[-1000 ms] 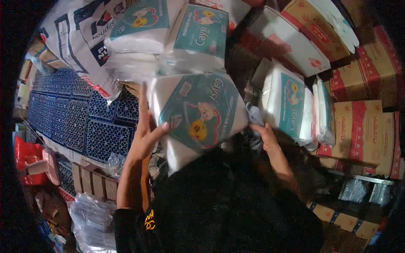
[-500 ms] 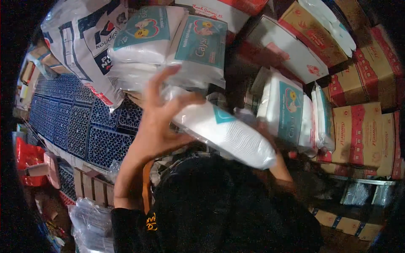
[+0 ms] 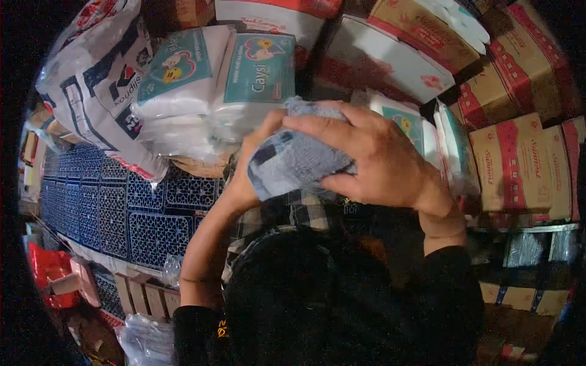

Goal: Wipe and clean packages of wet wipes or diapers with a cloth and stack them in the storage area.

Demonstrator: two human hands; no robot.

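In front of my chest, a grey-blue cloth [image 3: 293, 152] with dark checks at one end is held up between both hands. My right hand [image 3: 381, 158] is closed over its top and right side, thumb underneath. My left hand [image 3: 244, 168] grips the left edge, most of its fingers hidden behind the cloth. Whether anything lies under the cloth I cannot tell. Just beyond it, white plastic-wrapped packs with teal labels [image 3: 259, 76] lie stacked. More such packs [image 3: 400, 122] stand to the right, partly covered by my right hand.
A large printed white sack [image 3: 97, 91] leans at the far left, beside dark blue latticed plastic panels [image 3: 97, 201]. Brown and red cartons [image 3: 513, 165] are piled along the right. A white box [image 3: 381, 58] stands at the back. Below left are a wooden slatted piece [image 3: 146, 293] and clear plastic bundles [image 3: 146, 338].
The white pack that was tilted in my hands is no longer visible. A grey-blue cloth is now between them, and my right hand has come up into clear view. The view has shifted slightly.
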